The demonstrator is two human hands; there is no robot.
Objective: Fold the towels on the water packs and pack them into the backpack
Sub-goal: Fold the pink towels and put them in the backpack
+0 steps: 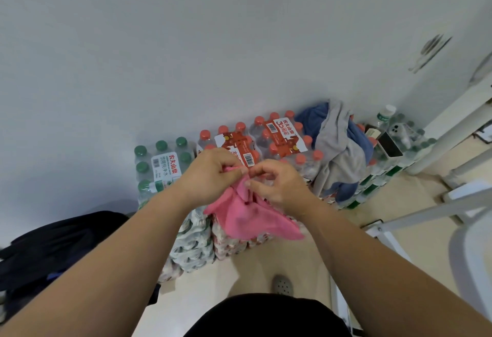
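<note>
- Head view: the left hand (213, 174) and the right hand (277, 185) meet just in front of the stacked water packs, nearly touching.
- Both hands hold the pink towel (250, 217). The left hand has its fingers curled and pinches the towel's bunched upper edge, and the right hand pinches the same edge just beside it between thumb and fingertips.
- The pink towel hangs below the two hands, rumpled, with its lower corners spread out to either side over the front of the packs.
- The green-capped water pack (159, 161) stands to the left, behind the left forearm. The red-capped water packs (282, 137) sit to its right against the wall (186, 43).
- A grey towel (335, 150) lies draped in a heap over the packs farther right, tangled with a blue towel (311, 121) that shows above and below it.
- The black backpack (53, 251) lies on the floor at the lower left, well apart from the hands; I cannot tell whether it is open.
- A white-capped bottle (383, 118) stands on the far right packs, near a white table leg (452, 123).
- A grey shoe (282, 284) shows on the floor below the towel.
</note>
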